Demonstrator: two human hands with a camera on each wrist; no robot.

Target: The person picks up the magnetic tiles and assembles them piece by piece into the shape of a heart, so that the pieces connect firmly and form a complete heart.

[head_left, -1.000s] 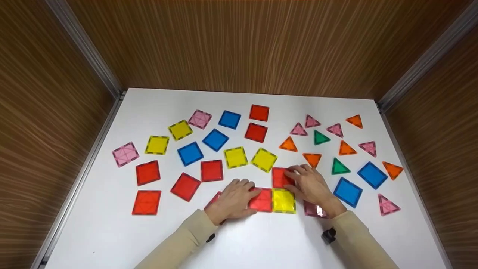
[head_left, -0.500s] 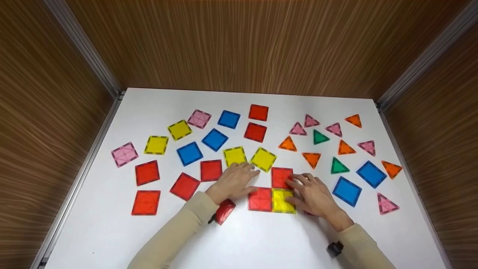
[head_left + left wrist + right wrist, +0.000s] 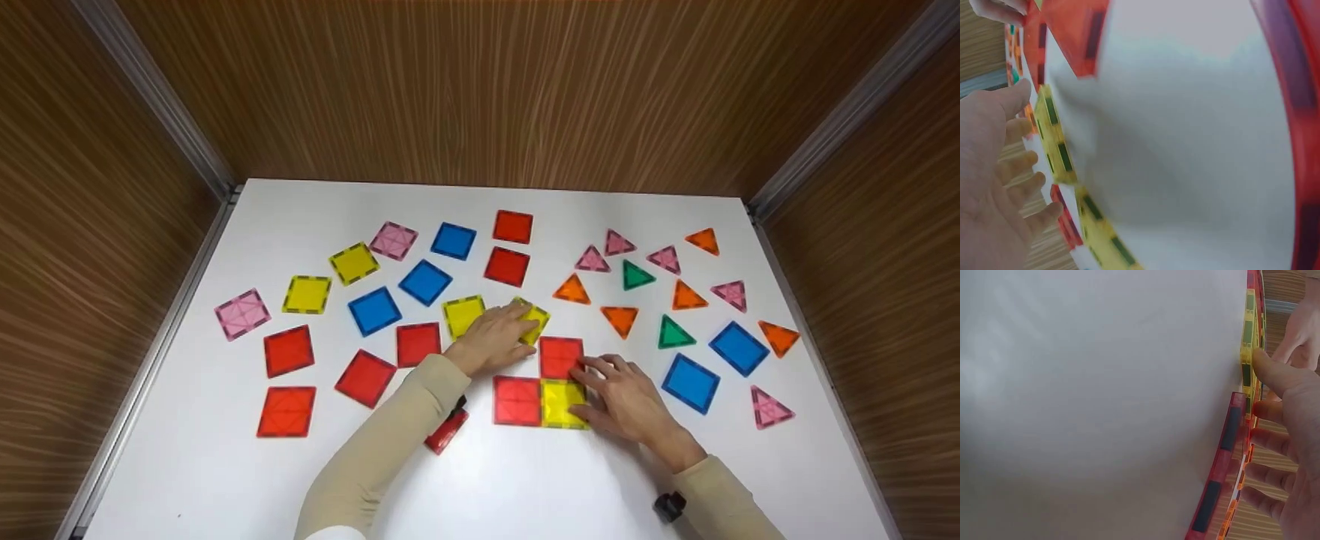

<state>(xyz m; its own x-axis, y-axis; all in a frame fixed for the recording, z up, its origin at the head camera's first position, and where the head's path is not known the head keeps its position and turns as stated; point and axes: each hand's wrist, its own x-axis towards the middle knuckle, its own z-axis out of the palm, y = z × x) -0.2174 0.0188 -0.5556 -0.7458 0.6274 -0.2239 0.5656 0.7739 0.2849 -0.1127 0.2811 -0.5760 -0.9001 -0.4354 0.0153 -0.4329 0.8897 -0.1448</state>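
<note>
My left hand [image 3: 495, 337] is over a yellow square tile [image 3: 534, 324], its fingers extended and partly covering it; whether they touch cannot be told. Beside its wrist lies another yellow square [image 3: 461, 313]. My right hand [image 3: 626, 397] rests its fingertips at the right edges of a translucent red square [image 3: 561, 356] and the yellow square [image 3: 559, 405] below it. A second red square [image 3: 516, 401] adjoins that yellow one on the left, making an L shape. A dark pink tile [image 3: 1220, 467] lies under my right hand, hidden in the head view.
Red, blue, yellow and pink squares lie to the left, including a blue square [image 3: 425, 283]. Small triangles, such as a green triangle [image 3: 637, 275], and two blue squares [image 3: 690, 382] lie to the right. A red tile [image 3: 446, 433] is partly under my left sleeve. Wooden panels enclose the table.
My left hand has left the lower red square and moved away from me and to the right, reaching the yellow square. My right fingers have drawn back toward the red square's right edge.
</note>
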